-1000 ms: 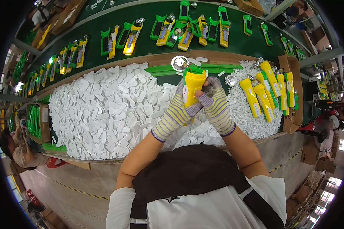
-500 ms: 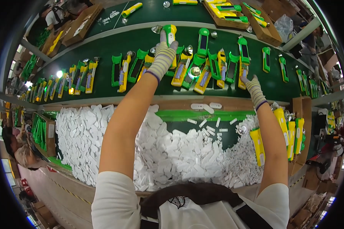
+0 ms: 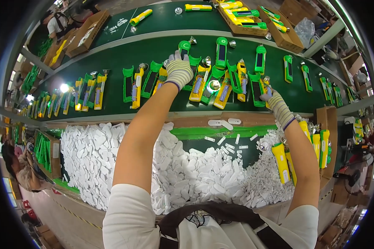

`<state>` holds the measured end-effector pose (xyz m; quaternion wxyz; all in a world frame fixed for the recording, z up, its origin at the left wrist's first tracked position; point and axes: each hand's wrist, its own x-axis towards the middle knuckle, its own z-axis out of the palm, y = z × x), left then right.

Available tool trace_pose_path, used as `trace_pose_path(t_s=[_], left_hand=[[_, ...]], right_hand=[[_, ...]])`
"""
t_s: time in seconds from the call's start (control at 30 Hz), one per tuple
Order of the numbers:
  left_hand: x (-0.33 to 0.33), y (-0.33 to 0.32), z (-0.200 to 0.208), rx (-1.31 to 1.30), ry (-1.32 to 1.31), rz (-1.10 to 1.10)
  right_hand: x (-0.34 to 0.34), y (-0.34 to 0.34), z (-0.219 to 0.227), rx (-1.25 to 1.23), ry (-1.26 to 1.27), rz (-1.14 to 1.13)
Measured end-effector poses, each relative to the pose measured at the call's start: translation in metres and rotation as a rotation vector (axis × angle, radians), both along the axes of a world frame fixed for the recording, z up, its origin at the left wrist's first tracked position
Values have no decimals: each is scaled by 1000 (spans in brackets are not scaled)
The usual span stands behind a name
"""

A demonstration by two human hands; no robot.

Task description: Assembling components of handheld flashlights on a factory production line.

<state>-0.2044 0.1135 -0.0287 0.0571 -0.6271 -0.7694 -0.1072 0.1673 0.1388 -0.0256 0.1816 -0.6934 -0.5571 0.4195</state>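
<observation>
My left hand (image 3: 178,71), in a striped knit glove, is closed around the lower part of a green flashlight (image 3: 184,45); the glove hides most of its body. A small silver reflector (image 3: 192,40) sits beside its head. My gloved right hand (image 3: 279,106) has its fingers on the lower end of a yellow flashlight half (image 3: 267,88) with a reflector at its top. Between my hands lie opened flashlights: green shells (image 3: 234,76) with dark panels and yellow halves (image 3: 200,83) holding pale purple parts. One reflector (image 3: 214,85) glows.
A heap of white plastic covers (image 3: 95,162) fills the near tray, with smaller white pieces (image 3: 266,178) at its right. Yellow flashlights stand in a cardboard box (image 3: 329,137) by my right forearm. Beyond the rail (image 3: 153,36), more flashlights lie on a table. Other people work at left.
The flashlight at my left hand has turned from its yellow, white-switch side to its green, panel side. My right hand has closed in on the yellow half. The view has tilted slightly.
</observation>
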Motion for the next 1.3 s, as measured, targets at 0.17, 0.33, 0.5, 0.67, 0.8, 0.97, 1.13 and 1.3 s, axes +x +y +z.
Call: trace_pose_path(t_s=[0.17, 0.33, 0.5, 0.67, 0.8, 0.97, 1.13, 1.3], left_hand=[[73, -81, -9, 47, -976, -403], [148, -241, -17, -138, -3115, -463], [143, -326, 3, 122, -2947, -338], [121, -379, 22, -31, -3252, -306], [122, -402, 27, -385, -3055, -186], [133, -415, 0, -594, -2971, -114], [131, -415, -8, -610, -3079, -70], [129, -425, -22, 99, -2249, -73]], right_hand=[[-16, -83, 66, 397, 200, 163], [-83, -230, 141, 151, 220, 659], [-98, -295, 115, 57, -285, 934], [-95, -310, 58, 409, 263, 593], [-124, -309, 43, -793, 1328, 156], [-149, -283, 52, -9, 923, 671], [-133, -289, 63, 949, 79, 646], [-121, -384, 73, 449, -12, 1150]])
